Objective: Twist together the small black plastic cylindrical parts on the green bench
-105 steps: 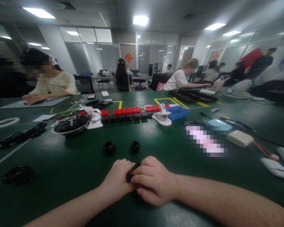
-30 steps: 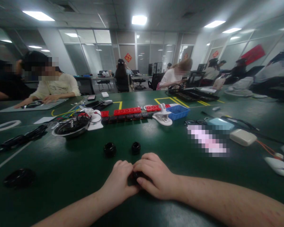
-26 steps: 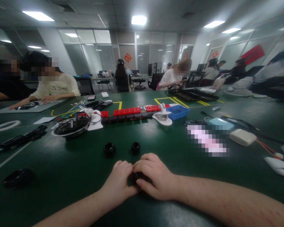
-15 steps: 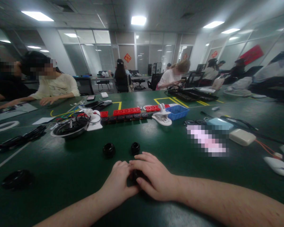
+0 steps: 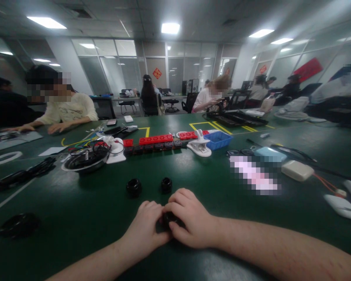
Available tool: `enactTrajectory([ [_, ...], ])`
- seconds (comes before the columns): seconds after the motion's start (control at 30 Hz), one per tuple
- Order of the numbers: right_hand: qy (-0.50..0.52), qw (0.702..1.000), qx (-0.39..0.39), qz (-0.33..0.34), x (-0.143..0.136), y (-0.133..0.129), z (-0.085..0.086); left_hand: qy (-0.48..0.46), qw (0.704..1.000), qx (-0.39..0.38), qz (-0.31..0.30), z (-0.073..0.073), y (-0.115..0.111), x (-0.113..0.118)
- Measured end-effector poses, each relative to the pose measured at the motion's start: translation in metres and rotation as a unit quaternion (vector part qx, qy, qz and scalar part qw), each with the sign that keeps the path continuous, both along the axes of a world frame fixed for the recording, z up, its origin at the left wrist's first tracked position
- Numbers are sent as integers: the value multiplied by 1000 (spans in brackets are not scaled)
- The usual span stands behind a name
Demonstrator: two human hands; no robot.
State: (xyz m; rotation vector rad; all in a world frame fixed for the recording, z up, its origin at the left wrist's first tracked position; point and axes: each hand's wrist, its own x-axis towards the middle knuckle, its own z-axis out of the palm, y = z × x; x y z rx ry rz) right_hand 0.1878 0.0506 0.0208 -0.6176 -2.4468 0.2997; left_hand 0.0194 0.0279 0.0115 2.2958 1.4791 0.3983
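Near the front of the green table, my left hand [image 5: 148, 224] and my right hand [image 5: 193, 222] meet around a glossy black ring-shaped piece [image 5: 172, 219]. The left fingers and thumb close on its left side. My right hand curls over the other side, with the thumb in front and the fingers behind. Much of the piece is hidden by the hands. Just beyond them stand two similar black rings, one at the left [image 5: 133, 187] and a smaller one at the right [image 5: 166, 185]. A larger black coil [image 5: 19, 225] lies far left, apart from both hands.
A metal bowl [image 5: 86, 162] with dark parts sits beside a white clip stand [image 5: 115, 150]. Behind are red-and-black strips [image 5: 156, 138], another white clip [image 5: 199, 144] and a blue bin [image 5: 218, 139]. A beige box [image 5: 297, 170] lies right. A person [image 5: 67, 107] works across the table.
My right hand's fingers have curled in more tightly over the black ring-shaped piece, and more of the piece shows. My left hand stays nearly in place.
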Motion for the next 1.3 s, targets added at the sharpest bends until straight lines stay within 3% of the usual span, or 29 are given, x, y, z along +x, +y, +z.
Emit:
enactTrajectory([
  [0.7,-20,999,36,15,3,0,1,-2,1000,-22,10,7,-1,2],
  [1.3,-27,996,83,37,3,-2,3,-6,1000,7,0,-4,2,0],
])
